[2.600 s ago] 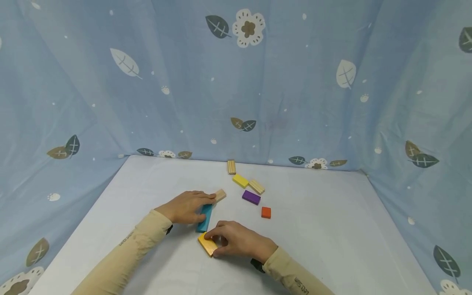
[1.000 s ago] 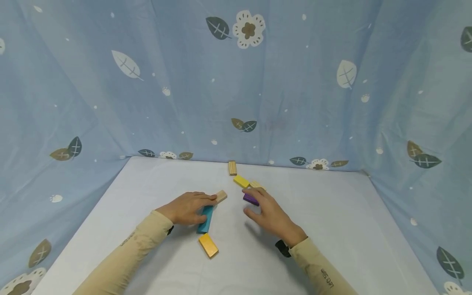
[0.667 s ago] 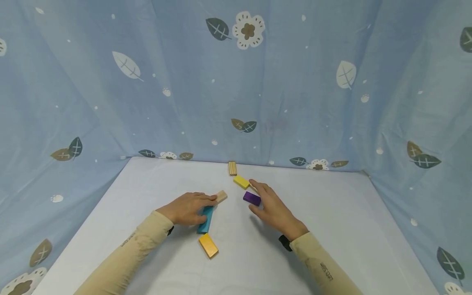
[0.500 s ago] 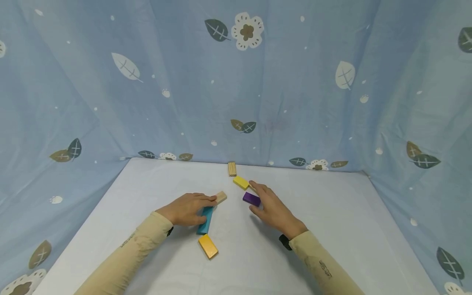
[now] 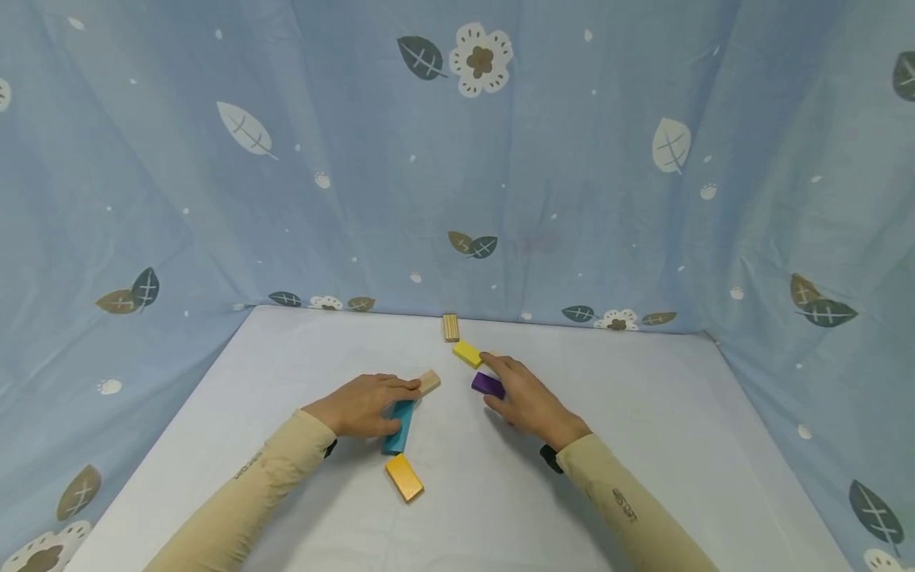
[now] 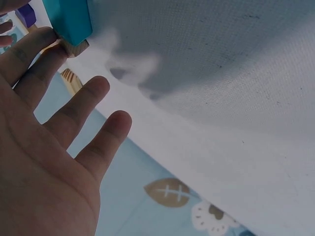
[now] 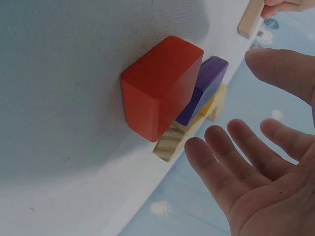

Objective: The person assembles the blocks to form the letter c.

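Observation:
My left hand (image 5: 364,406) lies over a teal block (image 5: 399,433) and a plain wooden block (image 5: 430,383). Its thumb rests on the teal block and its fingertips reach the wooden one; in the left wrist view the fingers spread wide. My right hand (image 5: 532,407) hovers with spread fingers at a purple block (image 5: 488,385), its index fingertip close to a yellow block (image 5: 468,354). Beneath that hand, the right wrist view shows a red block (image 7: 162,88) and a striped wooden block (image 7: 170,143), the red one hidden from the head view.
A golden-yellow block (image 5: 404,478) lies at the near end of the teal block. Another striped wooden block (image 5: 450,327) sits near the back edge of the white table (image 5: 686,429). A blue patterned curtain (image 5: 608,159) encloses the back and sides.
My right hand has let go of the golden-yellow block and moved away and right, over the purple, red and striped blocks. My left hand has stayed in place.

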Available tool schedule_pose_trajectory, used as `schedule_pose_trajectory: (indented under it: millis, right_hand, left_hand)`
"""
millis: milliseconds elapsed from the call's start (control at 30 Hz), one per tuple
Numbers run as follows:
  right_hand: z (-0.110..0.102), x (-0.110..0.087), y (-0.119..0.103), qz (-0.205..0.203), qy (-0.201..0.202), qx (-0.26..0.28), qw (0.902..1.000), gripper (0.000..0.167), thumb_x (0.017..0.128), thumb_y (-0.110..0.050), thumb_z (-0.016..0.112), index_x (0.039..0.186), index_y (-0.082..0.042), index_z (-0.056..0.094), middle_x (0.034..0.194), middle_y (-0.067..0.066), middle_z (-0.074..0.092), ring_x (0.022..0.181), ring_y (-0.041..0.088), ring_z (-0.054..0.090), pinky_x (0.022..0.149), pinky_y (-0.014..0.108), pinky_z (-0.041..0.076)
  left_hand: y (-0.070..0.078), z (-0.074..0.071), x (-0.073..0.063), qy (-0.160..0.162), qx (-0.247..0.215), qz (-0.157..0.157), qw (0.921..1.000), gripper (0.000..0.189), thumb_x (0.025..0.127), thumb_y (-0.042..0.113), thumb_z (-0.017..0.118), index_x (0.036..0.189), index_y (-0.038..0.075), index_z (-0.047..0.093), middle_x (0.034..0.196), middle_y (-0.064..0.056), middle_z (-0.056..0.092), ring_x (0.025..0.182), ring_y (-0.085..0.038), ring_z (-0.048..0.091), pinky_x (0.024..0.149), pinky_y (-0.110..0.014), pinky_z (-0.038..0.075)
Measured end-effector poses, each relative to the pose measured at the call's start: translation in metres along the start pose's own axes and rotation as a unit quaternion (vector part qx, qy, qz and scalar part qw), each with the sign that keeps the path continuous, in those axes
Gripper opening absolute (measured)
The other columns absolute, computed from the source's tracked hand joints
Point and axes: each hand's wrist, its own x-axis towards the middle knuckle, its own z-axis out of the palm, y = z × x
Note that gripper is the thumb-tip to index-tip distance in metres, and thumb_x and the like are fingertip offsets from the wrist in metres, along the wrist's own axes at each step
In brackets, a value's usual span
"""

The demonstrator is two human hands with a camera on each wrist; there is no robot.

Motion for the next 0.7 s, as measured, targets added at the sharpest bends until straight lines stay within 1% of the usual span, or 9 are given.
schedule_pose_trajectory:
  millis: [167, 433, 533, 700]
  right_hand:
    - [-0.002, 0.004, -0.001, 0.009, -0.011, 0.002, 0.9999, 0.074, 0.091, -0.018, 0.078, 0.155, -0.015, 0.041, 0.142, 0.011, 0.056, 0.127, 0.023, 0.055, 0.106, 0.038, 0.048]
    - [-0.003, 0.009, -0.008, 0.024, -0.033, -0.016, 0.9990, 0.059, 0.091, -0.018, 0.078, 0.144, -0.010, 0.055, 0.140, 0.014, 0.058, 0.128, 0.027, 0.055, 0.107, 0.043, 0.047]
    - [-0.003, 0.011, -0.008, 0.022, -0.037, -0.030, 0.9986, 0.056, 0.091, -0.018, 0.078, 0.143, -0.010, 0.057, 0.138, 0.014, 0.059, 0.128, 0.027, 0.056, 0.107, 0.043, 0.047]
    - [-0.002, 0.014, -0.007, 0.008, -0.028, -0.042, 0.9987, 0.053, 0.089, -0.014, 0.079, 0.138, -0.008, 0.061, 0.132, 0.014, 0.061, 0.122, 0.027, 0.059, 0.103, 0.042, 0.050]
  left_hand:
    - [0.001, 0.000, 0.000, 0.001, 0.000, -0.002, 1.0000, 0.055, 0.093, 0.022, 0.063, 0.146, 0.009, 0.056, 0.156, -0.006, 0.046, 0.140, -0.037, 0.045, 0.114, -0.054, 0.037]
    - [0.000, 0.002, -0.001, 0.003, 0.003, -0.005, 1.0000, 0.055, 0.092, 0.021, 0.064, 0.146, 0.009, 0.056, 0.155, -0.005, 0.047, 0.139, -0.033, 0.047, 0.113, -0.052, 0.038]
    - [0.001, 0.002, -0.002, 0.003, 0.001, -0.003, 1.0000, 0.055, 0.092, 0.021, 0.064, 0.145, 0.008, 0.056, 0.155, -0.005, 0.047, 0.139, -0.032, 0.047, 0.113, -0.052, 0.039]
    - [0.000, 0.001, -0.003, 0.003, 0.001, -0.002, 1.0000, 0.055, 0.093, 0.021, 0.064, 0.146, 0.008, 0.056, 0.156, -0.005, 0.046, 0.139, -0.031, 0.046, 0.113, -0.052, 0.038]
